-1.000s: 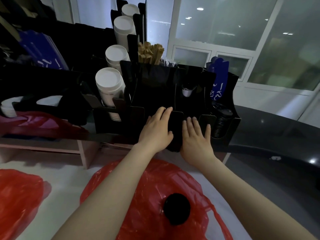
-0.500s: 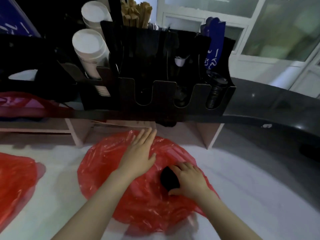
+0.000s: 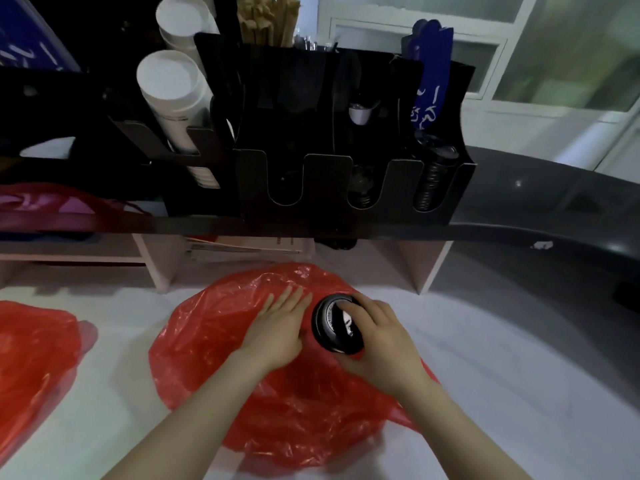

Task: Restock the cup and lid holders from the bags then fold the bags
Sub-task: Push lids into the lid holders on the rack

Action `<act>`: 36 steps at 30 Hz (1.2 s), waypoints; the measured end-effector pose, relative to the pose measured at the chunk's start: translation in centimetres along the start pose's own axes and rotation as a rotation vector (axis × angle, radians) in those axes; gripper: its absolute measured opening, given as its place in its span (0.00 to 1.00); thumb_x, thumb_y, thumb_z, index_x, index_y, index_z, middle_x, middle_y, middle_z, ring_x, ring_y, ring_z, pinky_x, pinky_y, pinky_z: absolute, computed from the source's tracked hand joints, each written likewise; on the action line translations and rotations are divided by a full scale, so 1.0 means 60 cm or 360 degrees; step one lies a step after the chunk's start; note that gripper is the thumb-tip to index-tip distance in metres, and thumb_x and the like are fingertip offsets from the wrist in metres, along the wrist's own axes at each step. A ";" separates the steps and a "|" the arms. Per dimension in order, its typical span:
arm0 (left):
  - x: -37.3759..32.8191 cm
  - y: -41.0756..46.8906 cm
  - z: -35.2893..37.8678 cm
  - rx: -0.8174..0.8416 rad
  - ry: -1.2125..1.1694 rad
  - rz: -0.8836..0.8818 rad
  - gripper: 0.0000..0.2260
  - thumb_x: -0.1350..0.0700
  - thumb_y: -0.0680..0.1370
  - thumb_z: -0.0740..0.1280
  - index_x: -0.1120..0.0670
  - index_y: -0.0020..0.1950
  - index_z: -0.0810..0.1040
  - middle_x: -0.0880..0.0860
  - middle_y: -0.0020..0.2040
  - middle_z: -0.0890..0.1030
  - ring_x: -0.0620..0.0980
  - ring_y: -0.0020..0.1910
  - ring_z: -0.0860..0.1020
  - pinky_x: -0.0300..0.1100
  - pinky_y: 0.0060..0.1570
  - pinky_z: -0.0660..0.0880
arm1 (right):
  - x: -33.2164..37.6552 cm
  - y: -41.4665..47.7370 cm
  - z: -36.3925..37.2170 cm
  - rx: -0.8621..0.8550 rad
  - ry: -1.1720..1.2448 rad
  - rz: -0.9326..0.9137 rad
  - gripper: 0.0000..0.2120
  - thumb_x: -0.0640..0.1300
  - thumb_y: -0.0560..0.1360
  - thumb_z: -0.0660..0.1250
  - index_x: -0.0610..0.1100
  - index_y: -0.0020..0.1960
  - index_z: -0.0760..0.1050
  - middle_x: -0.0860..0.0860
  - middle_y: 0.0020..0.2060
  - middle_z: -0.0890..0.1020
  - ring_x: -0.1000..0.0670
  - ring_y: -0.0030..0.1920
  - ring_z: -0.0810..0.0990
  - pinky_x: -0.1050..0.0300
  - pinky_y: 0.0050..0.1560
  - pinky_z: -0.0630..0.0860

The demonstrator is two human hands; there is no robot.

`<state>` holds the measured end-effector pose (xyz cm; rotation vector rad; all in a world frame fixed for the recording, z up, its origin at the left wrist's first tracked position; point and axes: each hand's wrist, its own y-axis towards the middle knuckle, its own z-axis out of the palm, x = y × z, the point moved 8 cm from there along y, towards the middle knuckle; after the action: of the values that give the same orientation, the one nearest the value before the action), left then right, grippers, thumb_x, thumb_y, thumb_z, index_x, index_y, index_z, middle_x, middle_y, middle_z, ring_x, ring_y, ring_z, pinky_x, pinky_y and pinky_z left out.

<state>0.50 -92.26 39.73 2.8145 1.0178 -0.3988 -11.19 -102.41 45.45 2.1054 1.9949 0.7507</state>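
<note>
A red plastic bag (image 3: pixel 277 403) lies flattened on the white counter in front of me. My right hand (image 3: pixel 381 341) grips a black lid (image 3: pixel 330 327), tilted up a little over the bag. My left hand (image 3: pixel 277 327) rests flat on the bag just left of the lid, fingers apart. On the dark shelf above stands the black holder (image 3: pixel 325 181). Its right slot holds a stack of black lids (image 3: pixel 433 178), its middle slot a few lids (image 3: pixel 363 192), and its left slot looks empty. White cup stacks (image 3: pixel 173 95) lean in the holder's left racks.
A second red bag (image 3: pixel 31 368) lies at the left edge of the counter, and a third (image 3: pixel 52 209) sits on the shelf at left. Wooden stirrers (image 3: pixel 266 19) and a blue sign (image 3: pixel 429 74) stand in the holder. A dark curved countertop (image 3: pixel 554 209) runs off to the right.
Both hands came down from the holder to the red bag. My right hand closed on the black lid and has tipped it up off the bag. My view dropped toward the counter.
</note>
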 end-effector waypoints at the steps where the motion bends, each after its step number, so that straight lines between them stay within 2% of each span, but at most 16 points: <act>1: -0.005 0.004 -0.020 -0.0100 -0.0049 0.0021 0.34 0.59 0.77 0.62 0.50 0.78 0.48 0.49 0.79 0.46 0.45 0.76 0.41 0.42 0.72 0.36 | -0.006 0.007 -0.015 -0.0055 0.0099 0.0036 0.34 0.54 0.63 0.75 0.47 0.66 0.72 0.49 0.65 0.74 0.44 0.61 0.74 0.53 0.57 0.76; 4: -0.025 0.012 -0.099 -0.0443 -0.0131 0.0111 0.29 0.60 0.77 0.60 0.50 0.77 0.56 0.48 0.78 0.55 0.44 0.76 0.48 0.37 0.71 0.38 | -0.027 0.039 -0.080 -0.0249 0.0383 0.0138 0.33 0.55 0.64 0.73 0.48 0.67 0.71 0.52 0.65 0.73 0.48 0.63 0.72 0.61 0.63 0.65; 5: -0.037 0.016 -0.129 -0.0556 -0.0141 0.0159 0.27 0.61 0.77 0.60 0.51 0.76 0.60 0.49 0.77 0.59 0.44 0.76 0.51 0.36 0.71 0.39 | -0.037 0.053 -0.110 -0.0351 0.0434 0.0161 0.33 0.55 0.63 0.73 0.48 0.66 0.71 0.52 0.64 0.73 0.48 0.63 0.72 0.61 0.64 0.65; 9: -0.090 0.030 -0.235 -0.0921 -0.0186 0.0323 0.22 0.62 0.77 0.62 0.55 0.71 0.69 0.51 0.72 0.68 0.46 0.74 0.60 0.38 0.73 0.47 | -0.078 0.119 -0.223 -0.0661 0.0458 0.0173 0.33 0.47 0.63 0.78 0.47 0.66 0.71 0.50 0.63 0.74 0.47 0.64 0.71 0.47 0.64 0.70; 12: -0.120 0.051 -0.282 -0.1048 -0.0175 0.0412 0.23 0.63 0.76 0.63 0.56 0.72 0.68 0.52 0.73 0.67 0.46 0.74 0.58 0.42 0.73 0.50 | -0.110 0.160 -0.283 -0.0782 0.0377 0.0165 0.33 0.47 0.64 0.78 0.50 0.66 0.70 0.50 0.62 0.75 0.48 0.62 0.71 0.50 0.63 0.69; 15: -0.142 0.089 -0.314 -0.1082 -0.0032 0.0402 0.28 0.60 0.76 0.63 0.55 0.75 0.61 0.53 0.77 0.59 0.49 0.76 0.52 0.43 0.74 0.45 | -0.141 0.202 -0.324 -0.0807 0.0302 0.0177 0.32 0.50 0.64 0.76 0.52 0.65 0.69 0.53 0.60 0.76 0.49 0.60 0.72 0.52 0.62 0.69; 19: -0.143 0.149 -0.335 -0.1072 0.0207 0.0153 0.34 0.51 0.78 0.61 0.53 0.78 0.47 0.53 0.79 0.48 0.50 0.77 0.42 0.46 0.72 0.34 | -0.188 0.270 -0.340 -0.0526 0.0114 0.0260 0.31 0.50 0.65 0.76 0.51 0.66 0.70 0.52 0.58 0.77 0.46 0.58 0.75 0.45 0.61 0.73; 21: -0.139 0.161 -0.330 -0.1062 0.0292 0.0052 0.35 0.48 0.78 0.60 0.54 0.78 0.44 0.53 0.79 0.51 0.50 0.77 0.46 0.49 0.72 0.33 | -0.210 0.293 -0.332 -0.0309 0.0029 0.0295 0.32 0.51 0.66 0.75 0.53 0.68 0.68 0.52 0.60 0.76 0.44 0.60 0.73 0.45 0.61 0.73; 24: -0.137 0.156 -0.326 -0.1091 0.0326 0.0037 0.35 0.49 0.76 0.63 0.55 0.78 0.49 0.52 0.75 0.61 0.50 0.74 0.57 0.50 0.73 0.38 | -0.224 0.314 -0.327 -0.0120 0.0012 0.0244 0.33 0.50 0.67 0.73 0.57 0.69 0.66 0.53 0.64 0.74 0.44 0.62 0.71 0.48 0.61 0.72; 26: -0.137 0.154 -0.327 -0.1094 0.0347 0.0058 0.35 0.50 0.75 0.64 0.55 0.78 0.52 0.52 0.74 0.64 0.50 0.73 0.61 0.50 0.73 0.41 | -0.221 0.322 -0.318 0.0025 0.0041 0.0177 0.36 0.47 0.67 0.73 0.59 0.72 0.62 0.52 0.66 0.71 0.47 0.63 0.71 0.56 0.59 0.70; 28: -0.138 0.155 -0.328 -0.1093 0.0354 0.0058 0.35 0.51 0.74 0.66 0.56 0.77 0.54 0.52 0.73 0.65 0.50 0.72 0.63 0.50 0.73 0.43 | -0.220 0.327 -0.304 0.0163 0.0013 0.0154 0.40 0.47 0.68 0.72 0.62 0.74 0.58 0.51 0.66 0.69 0.49 0.63 0.70 0.60 0.57 0.67; 33: -0.137 0.153 -0.328 -0.1071 0.0356 0.0056 0.36 0.52 0.74 0.66 0.56 0.77 0.53 0.52 0.73 0.65 0.50 0.71 0.63 0.50 0.73 0.43 | -0.228 0.337 -0.290 0.0348 -0.0043 0.0270 0.43 0.51 0.65 0.75 0.63 0.74 0.57 0.51 0.68 0.63 0.47 0.67 0.64 0.51 0.67 0.67; 36: -0.137 0.153 -0.327 -0.1065 0.0356 0.0049 0.36 0.52 0.74 0.65 0.55 0.78 0.52 0.51 0.74 0.64 0.49 0.72 0.62 0.49 0.73 0.41 | -0.224 0.345 -0.288 0.0404 -0.0080 0.0274 0.43 0.53 0.62 0.76 0.63 0.71 0.58 0.50 0.65 0.68 0.48 0.61 0.70 0.52 0.60 0.71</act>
<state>4.32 -100.33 61.14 2.2850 0.9207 0.2344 -0.31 -121.59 65.98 2.4361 1.9934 0.4826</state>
